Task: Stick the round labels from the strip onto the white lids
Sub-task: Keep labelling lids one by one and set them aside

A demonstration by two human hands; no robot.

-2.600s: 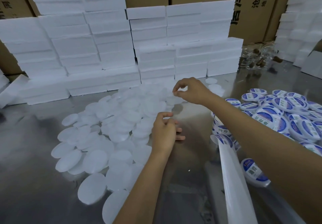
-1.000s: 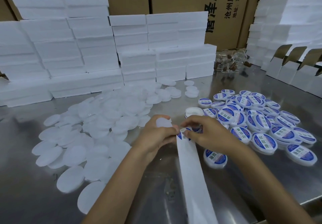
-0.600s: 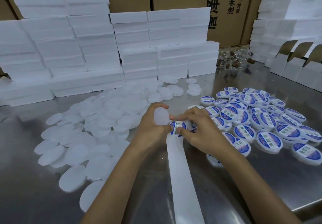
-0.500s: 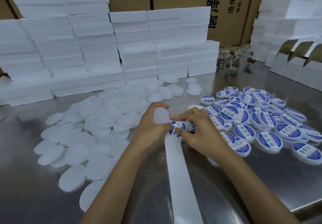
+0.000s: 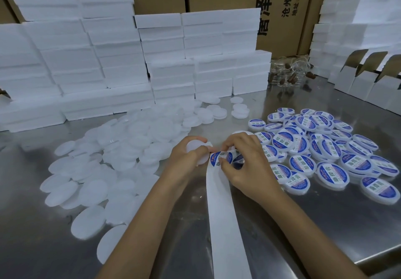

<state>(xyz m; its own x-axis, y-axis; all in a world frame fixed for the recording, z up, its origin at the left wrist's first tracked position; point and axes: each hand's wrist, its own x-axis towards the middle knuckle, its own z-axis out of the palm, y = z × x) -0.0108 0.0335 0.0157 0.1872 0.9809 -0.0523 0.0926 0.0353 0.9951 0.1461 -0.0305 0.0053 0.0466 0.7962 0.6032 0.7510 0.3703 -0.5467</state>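
Observation:
My left hand (image 5: 184, 157) grips a bare white lid (image 5: 195, 145) above the metal table (image 5: 325, 224). My right hand (image 5: 245, 161) pinches a round blue-and-white label (image 5: 219, 159) at the top end of the white backing strip (image 5: 225, 224), right beside the held lid. The strip runs from my hands down toward the lower edge of the view. A heap of unlabelled white lids (image 5: 121, 153) lies to the left. Labelled lids (image 5: 321, 148) are piled to the right.
White foam blocks (image 5: 121, 66) are stacked along the back, with cardboard cartons (image 5: 282, 7) behind them. Folded white boxes (image 5: 368, 79) stand at the right. Clear plastic containers (image 5: 288, 72) lie at the back right. The table's front edge (image 5: 379, 257) shows at lower right.
My right hand came back from the lid heap to the strip. Both hands then rose slightly, and the label has come up off the strip's end next to the lid.

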